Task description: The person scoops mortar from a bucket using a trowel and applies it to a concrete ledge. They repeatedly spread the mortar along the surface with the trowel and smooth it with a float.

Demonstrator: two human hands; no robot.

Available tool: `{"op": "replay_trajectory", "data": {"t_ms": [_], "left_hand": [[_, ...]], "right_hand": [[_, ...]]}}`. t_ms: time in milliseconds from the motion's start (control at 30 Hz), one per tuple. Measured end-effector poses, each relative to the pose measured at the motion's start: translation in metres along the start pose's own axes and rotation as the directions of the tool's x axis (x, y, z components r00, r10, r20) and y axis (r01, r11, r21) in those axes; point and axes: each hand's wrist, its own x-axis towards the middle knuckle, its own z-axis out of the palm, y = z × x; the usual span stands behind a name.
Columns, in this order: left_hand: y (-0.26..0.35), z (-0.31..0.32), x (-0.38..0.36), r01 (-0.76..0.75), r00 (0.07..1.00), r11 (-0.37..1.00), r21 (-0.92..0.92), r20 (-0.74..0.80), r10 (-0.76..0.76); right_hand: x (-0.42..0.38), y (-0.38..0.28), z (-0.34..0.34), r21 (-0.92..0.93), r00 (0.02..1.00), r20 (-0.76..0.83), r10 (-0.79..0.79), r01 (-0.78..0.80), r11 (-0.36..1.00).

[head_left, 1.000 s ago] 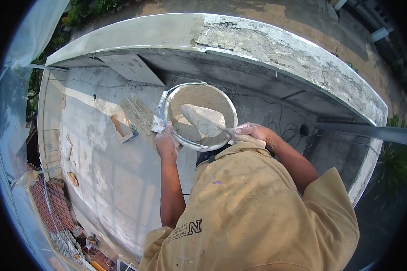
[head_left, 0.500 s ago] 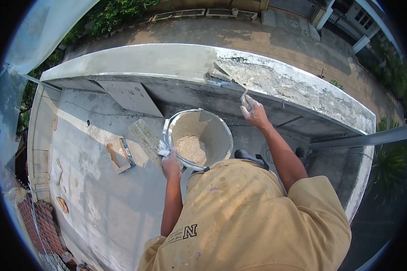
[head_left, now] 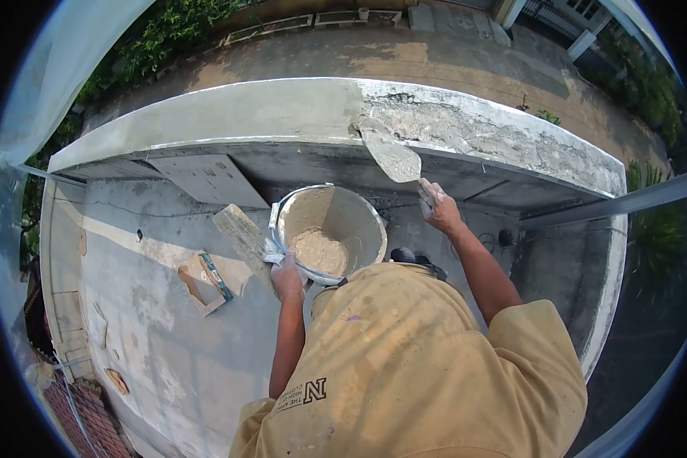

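Parapet wall (head_left: 282,111): runs across upper frame. Top surface smooth and grey on its left portion, rough, cracked and patchy on the right. Boundary btwn the two lies just by the trowel tip.

Roof slab (head_left: 160,320): concrete, stained, below and left of the wall. A flat grey panel (head_left: 206,179) leans at the wall base. A small open wooden box (head_left: 204,276) lies on the slab, left of the bucket.

Bucket (head_left: 329,233): round, mortar-caked walls, partly filled w/ wet mortar at the bottom. Held up in front of the person's chest, below the wall's edge.

Float (head_left: 244,238): long flat board, mortar-smeared, held slanting alongside the bucket's left side.

Trowel (head_left: 390,151): pointed blade coated in mortar, tip touching the wall top at the smooth/rough boundary, blade angled down-right toward the handle.

Left hand (head_left: 288,276): closed on the bucket rim, near side; appears to pinch the float's lower end w/ the same grip, exact contact not clear.

Right hand (head_left: 438,204): raised, fist wrapped around the trowel handle, arm extended toward the wall. Hands well apart.
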Motion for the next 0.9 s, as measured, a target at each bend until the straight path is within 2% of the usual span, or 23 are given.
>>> {"op": "replay_trajectory", "data": {"t_ms": [100,200,300,333,467,533,667,767,800,900], "left_hand": [[0.009,0.001,0.003,0.028,1.0,0.999,0.02,0.01,-0.028],[0.015,0.002,0.004,0.046,0.998,0.998,0.031,0.032,-0.047],[0.008,0.006,0.009,0.042,0.997,0.999,0.034,0.064,-0.044],[0.008,0.007,0.009,0.038,0.997,0.999,0.039,0.072,-0.04],[0.013,0.008,0.008,0.035,0.996,0.991,0.127,0.078,-0.045],[0.005,0.006,0.011,0.004,0.996,0.988,0.153,0.084,-0.017],[-0.014,0.001,0.02,-0.038,0.995,0.995,0.091,0.1,0.029],[-0.009,-0.001,0.021,-0.03,0.996,0.996,0.087,0.084,0.023],[-0.005,-0.001,0.018,-0.013,0.997,0.997,0.074,0.082,0.007],[-0.003,0.001,0.013,-0.02,0.997,0.997,0.079,0.07,0.015]], "right_hand": [[-0.015,-0.027,-0.042,0.102,0.994,0.108,0.018,-0.029,0.994],[-0.017,-0.048,-0.049,0.166,0.997,0.015,0.079,-0.08,0.983],[0.016,-0.072,-0.047,0.243,0.986,-0.046,0.161,-0.146,0.959],[0.028,-0.073,-0.041,0.257,0.988,-0.068,0.139,-0.117,0.959],[0.045,-0.064,-0.016,0.07,0.998,0.026,0.065,-0.067,0.995],[0.033,-0.064,-0.02,0.053,0.998,0.031,0.059,-0.061,0.997],[0.014,-0.051,-0.039,-0.099,0.998,0.052,0.023,-0.018,0.995],[0.015,-0.067,-0.074,-0.28,0.987,0.096,0.132,-0.1,0.955],[0.011,-0.069,-0.074,-0.312,0.995,0.031,0.091,-0.077,0.947],[0.009,-0.078,-0.059,-0.253,0.993,-0.046,0.11,-0.118,0.96]]}}
